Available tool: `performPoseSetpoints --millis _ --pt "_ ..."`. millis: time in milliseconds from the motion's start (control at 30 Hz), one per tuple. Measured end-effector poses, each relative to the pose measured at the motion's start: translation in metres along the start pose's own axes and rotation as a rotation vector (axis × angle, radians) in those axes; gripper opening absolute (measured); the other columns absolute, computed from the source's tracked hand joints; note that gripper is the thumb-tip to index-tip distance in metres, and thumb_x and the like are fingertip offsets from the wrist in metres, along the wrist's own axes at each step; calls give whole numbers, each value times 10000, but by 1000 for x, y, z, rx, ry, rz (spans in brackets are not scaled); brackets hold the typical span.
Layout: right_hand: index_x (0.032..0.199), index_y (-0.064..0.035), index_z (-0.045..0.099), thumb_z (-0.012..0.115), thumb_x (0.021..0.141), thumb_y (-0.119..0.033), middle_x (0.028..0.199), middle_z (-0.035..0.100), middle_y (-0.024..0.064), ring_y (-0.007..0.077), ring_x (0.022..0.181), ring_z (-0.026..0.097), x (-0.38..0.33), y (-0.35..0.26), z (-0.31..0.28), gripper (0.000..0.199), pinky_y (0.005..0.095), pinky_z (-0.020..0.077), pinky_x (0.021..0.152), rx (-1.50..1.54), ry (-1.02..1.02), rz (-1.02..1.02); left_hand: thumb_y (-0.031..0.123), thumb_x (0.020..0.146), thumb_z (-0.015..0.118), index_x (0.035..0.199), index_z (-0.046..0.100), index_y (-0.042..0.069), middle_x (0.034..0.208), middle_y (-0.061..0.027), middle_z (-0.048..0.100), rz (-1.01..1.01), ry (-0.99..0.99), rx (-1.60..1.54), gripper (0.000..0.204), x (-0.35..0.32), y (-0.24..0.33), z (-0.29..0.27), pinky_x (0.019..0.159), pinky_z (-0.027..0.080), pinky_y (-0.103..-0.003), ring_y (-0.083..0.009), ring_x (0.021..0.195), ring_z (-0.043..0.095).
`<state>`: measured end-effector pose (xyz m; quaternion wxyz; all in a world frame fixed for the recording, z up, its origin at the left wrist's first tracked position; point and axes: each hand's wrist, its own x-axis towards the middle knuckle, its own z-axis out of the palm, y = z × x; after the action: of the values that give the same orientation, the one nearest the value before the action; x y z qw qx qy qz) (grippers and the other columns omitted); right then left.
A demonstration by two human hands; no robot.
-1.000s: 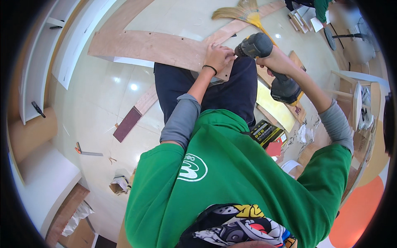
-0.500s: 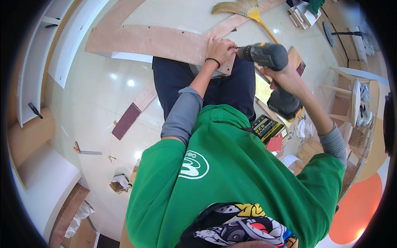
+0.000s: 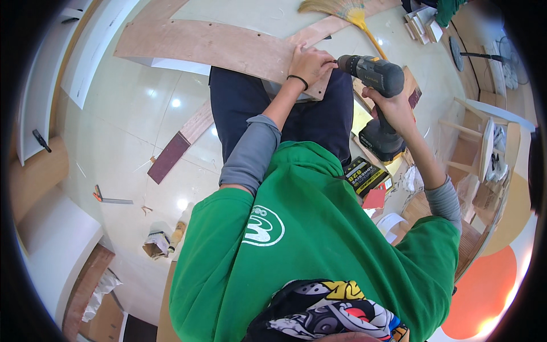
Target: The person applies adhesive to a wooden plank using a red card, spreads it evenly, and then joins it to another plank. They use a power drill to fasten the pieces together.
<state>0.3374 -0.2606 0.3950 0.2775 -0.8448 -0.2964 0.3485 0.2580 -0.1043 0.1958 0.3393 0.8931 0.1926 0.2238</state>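
Note:
My right hand [image 3: 394, 109] is wrapped round the grip of a black cordless drill [image 3: 379, 77], whose chuck points left. At the drill's front, the fingertips of my left hand [image 3: 310, 67] are pinched together on a small dark piece too tiny to make out. Under my left wrist lies the right end of a long curved plywood piece [image 3: 228, 50], which spans my thighs and has small dark holes along it. A dark band circles that wrist.
A yellow-handled broom [image 3: 359, 21] lies beyond the plywood. Right of my legs are a black-and-yellow adhesive box [image 3: 366, 175] and wood offcuts. Leftward on the tiled floor are a part-maroon wood strip [image 3: 171, 157] and a small square [image 3: 114, 200]. A white-topped stool [image 3: 493, 148] stands right.
My view has shifted slightly. The drill's battery end has swung a little left, and my left hand has moved slightly right, its fingertips still at the drill's front.

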Motion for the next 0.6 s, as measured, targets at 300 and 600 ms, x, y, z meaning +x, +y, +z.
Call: performPoseSetpoints --millis 300,600 --pt "1038 -58 636 680 828 -260 696 628 20 83 469 549 14 7 -5 295 248 436 473 -167 -43 -1 414 885 555 937 716 247 949 72 686 37 80 30 238 0 -4 5 1058 214 -512 -152 970 601" --pt "1005 -35 629 666 821 -240 705 630 28 93 459 549 21 -1 -13 278 254 442 456 -145 -69 -3 406 893 552 957 711 204 975 60 680 30 46 11 265 -2 -1 1 1056 223 -491 -158 1022 584"
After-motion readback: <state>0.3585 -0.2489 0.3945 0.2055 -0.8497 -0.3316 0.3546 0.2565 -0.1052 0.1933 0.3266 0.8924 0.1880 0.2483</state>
